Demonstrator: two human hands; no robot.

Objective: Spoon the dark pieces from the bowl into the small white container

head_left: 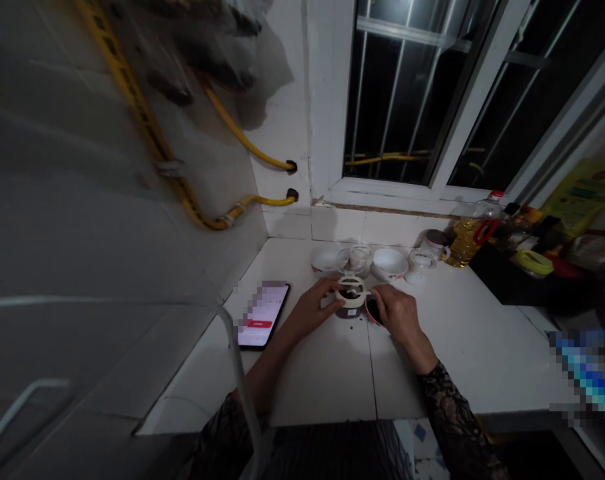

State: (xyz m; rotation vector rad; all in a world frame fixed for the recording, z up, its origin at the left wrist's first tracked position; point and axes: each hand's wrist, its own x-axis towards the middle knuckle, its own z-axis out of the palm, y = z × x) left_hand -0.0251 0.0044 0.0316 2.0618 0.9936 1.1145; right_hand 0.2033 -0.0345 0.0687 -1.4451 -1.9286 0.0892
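On the white tiled surface [327,373], approx. centre of the head view, both hands meet at a small pot [350,298]. It has a white ring-like top and dark contents, and stands upright near the back of the surface. A few dark crumbs lie on the tile just in front of it.

Left hand [313,308]: fingers curled round the pot's left side, thumb toward the rim, so it is gripping the pot. Right hand [400,316]: fingers bent over a pink-rimmed round piece [372,310] that sits touching or just beside the pot's right side. The inside of the piece looks dark. Can't tell if the hand actually clamps it or only rests on it, since the view is too dim and small. Both forearms wear dark lace-pattern sleeves [445,407].

Left of the hands, a phone [262,313] lies flat w/ its screen lit, near the wall.

Behind the pot, in a row along the back wall from left to right:
- a white bowl [325,259]
- a glass jar [360,257]
- a second white bowl [390,263]
- a white jar [420,265]

Further right an oil bottle [470,238] w/ red cap and handle stands by the window [407,93]. More bottles and packets sit beyond it, too blurred to name. Yellow hoses [242,137] run down the left wall into two holes at the corner.
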